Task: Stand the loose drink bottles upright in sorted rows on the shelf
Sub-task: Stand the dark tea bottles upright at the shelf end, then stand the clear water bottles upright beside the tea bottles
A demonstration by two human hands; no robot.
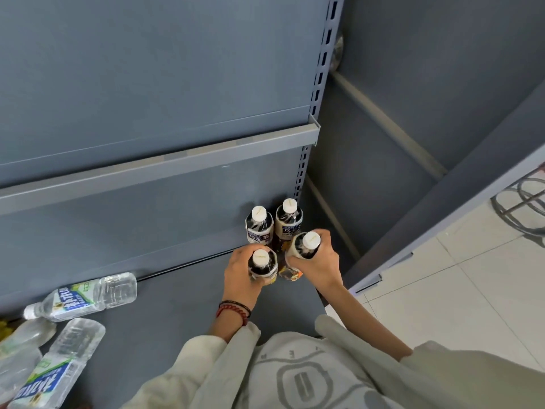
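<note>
left hand (240,276) and right hand (323,261) each gripped a dark white-capped plastic tea bottle (262,265) by its shoulder; seemingly full, heavy, stiff.

**Four Dark, Three Clear**

Right of centre I count four dark ones: back-left tea bottle (259,227), back-right tea bottle (289,221), front-left tea bottle (261,259), front-right tea bottle (311,241). At lower left, three clear ones: upper water bottle (85,296), middle water bottle (28,335), lower water bottle (56,367).

Slate-blue shelf (177,305), white-capped dark tea bottles (259,228).
Their labels are navy and white; at the shelf's left, clear water bottles (88,296) carry green-blue-white labels.
</note>
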